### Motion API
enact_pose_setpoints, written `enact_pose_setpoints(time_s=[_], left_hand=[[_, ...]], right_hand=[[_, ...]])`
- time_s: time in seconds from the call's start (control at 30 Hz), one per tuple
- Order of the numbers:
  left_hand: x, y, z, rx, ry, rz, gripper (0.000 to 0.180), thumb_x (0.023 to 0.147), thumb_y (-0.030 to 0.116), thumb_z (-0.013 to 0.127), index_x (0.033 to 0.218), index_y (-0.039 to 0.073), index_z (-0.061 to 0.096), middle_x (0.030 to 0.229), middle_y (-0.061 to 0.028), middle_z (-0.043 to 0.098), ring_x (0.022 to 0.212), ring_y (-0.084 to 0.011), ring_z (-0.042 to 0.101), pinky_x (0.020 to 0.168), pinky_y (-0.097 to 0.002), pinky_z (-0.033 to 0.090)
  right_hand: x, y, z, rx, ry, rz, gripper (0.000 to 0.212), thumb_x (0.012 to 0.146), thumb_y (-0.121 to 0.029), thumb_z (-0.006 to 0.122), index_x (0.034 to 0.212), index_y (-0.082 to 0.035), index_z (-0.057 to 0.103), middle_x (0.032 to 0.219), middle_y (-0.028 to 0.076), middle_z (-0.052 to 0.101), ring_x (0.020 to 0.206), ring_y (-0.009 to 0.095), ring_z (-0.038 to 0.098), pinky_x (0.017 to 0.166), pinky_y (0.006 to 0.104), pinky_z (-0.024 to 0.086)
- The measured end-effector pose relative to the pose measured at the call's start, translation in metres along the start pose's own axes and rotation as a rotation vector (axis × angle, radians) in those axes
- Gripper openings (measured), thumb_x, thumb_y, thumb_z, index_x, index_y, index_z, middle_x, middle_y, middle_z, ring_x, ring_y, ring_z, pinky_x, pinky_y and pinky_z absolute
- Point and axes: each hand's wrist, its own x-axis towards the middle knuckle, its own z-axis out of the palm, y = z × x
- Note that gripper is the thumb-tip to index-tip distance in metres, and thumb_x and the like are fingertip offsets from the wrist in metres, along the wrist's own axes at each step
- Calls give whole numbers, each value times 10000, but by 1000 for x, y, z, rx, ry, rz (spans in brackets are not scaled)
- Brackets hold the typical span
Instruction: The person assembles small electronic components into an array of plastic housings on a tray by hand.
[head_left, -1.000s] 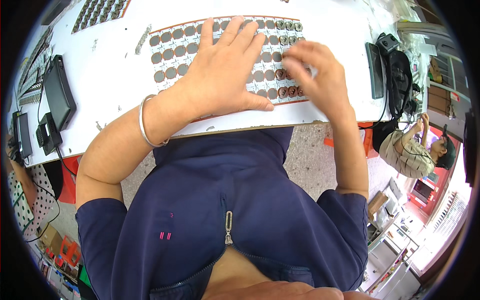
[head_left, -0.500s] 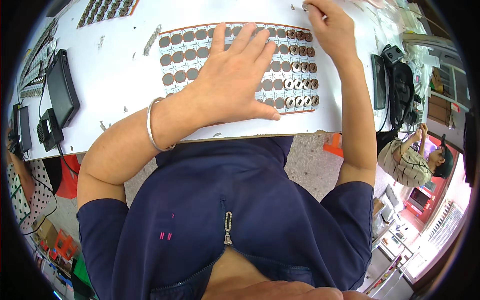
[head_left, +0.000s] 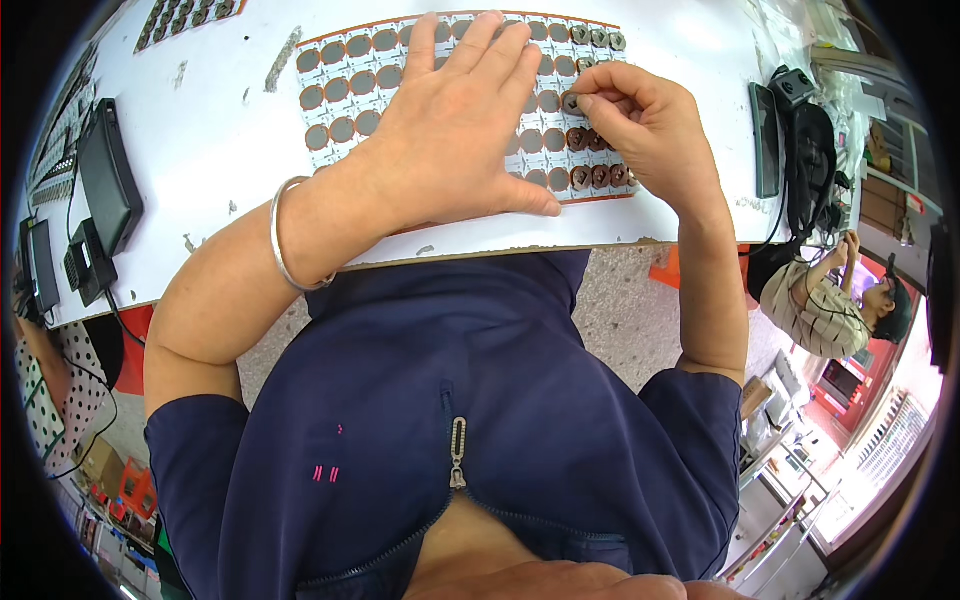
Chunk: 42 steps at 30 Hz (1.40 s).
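Observation:
A panel of joined small circuit boards (head_left: 330,97) lies on the white table, with rows of round grey discs. Over the panel's middle my left hand (head_left: 452,135) rests flat, fingers spread, hiding part of it. Toward the panel's right side my right hand (head_left: 655,130) has thumb and forefinger pinched on a small round metal piece (head_left: 571,103), which sits over a disc in the third row. Similar metal pieces (head_left: 580,178) lie on the discs of the right-hand columns. My right fingers hide some of that area.
Another such panel (head_left: 185,20) lies at the table's far left. Black devices (head_left: 110,175) with cables stand at the left edge. At the right are a flat black device (head_left: 764,140) and a black bag-like item (head_left: 802,170). A person (head_left: 835,305) sits beyond.
My right hand has come from the table beyond the panel's far right corner down to the panel, with a small metal piece in its fingertips. My left hand stays on the panel.

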Motion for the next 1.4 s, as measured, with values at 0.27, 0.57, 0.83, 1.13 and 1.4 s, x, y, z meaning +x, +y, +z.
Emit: enact_pose_setpoints(time_s=[0.27, 0.57, 0.83, 1.13, 1.4], left_hand=[[2, -5, -2, 12, -47, 54, 1128, 757, 699, 706, 1399, -171, 385, 1459, -340, 382, 1443, -448, 268, 1137, -672, 152], [2, -5, 0, 38, -30, 49, 1124, 766, 703, 697, 1407, -166, 385, 1467, -340, 379, 1445, -447, 272, 1139, -676, 151], [4, -4, 0, 15, -10, 46, 1119, 767, 707, 695, 1407, -160, 392, 1465, -337, 387, 1446, -443, 276, 1139, -680, 149], [0, 0, -3, -26, -12, -31, 1193, 625, 710, 795, 1424, -101, 439, 1510, -251, 415, 1482, -383, 280, 1185, -628, 159], [6, 1, -3, -43, -20, 10, 1200, 627, 697, 801, 1418, -125, 428, 1518, -275, 398, 1474, -419, 285, 1176, -642, 161]], right_hand=[[1, 0, -1, -82, 54, -33, 159, 878, -83, 663, 996, -9, 741, 757, 59, 712, 668, 93, 634, 624, 268, 521], [-4, 1, 14, -253, 186, -219, 167, 853, -124, 737, 993, -36, 756, 860, 87, 706, 724, 207, 669, 678, 318, 534], [-11, 12, 19, -419, 334, -336, 170, 805, -150, 803, 941, -52, 772, 917, 71, 691, 839, 232, 656, 734, 336, 537], [-5, 9, 12, -466, 274, -448, 154, 787, -169, 818, 886, -62, 769, 911, 63, 695, 861, 240, 644, 751, 351, 540], [95, 44, -38, -504, 362, -452, 136, 852, -110, 690, 942, -24, 742, 940, 169, 702, 906, 360, 660, 833, 431, 522]])
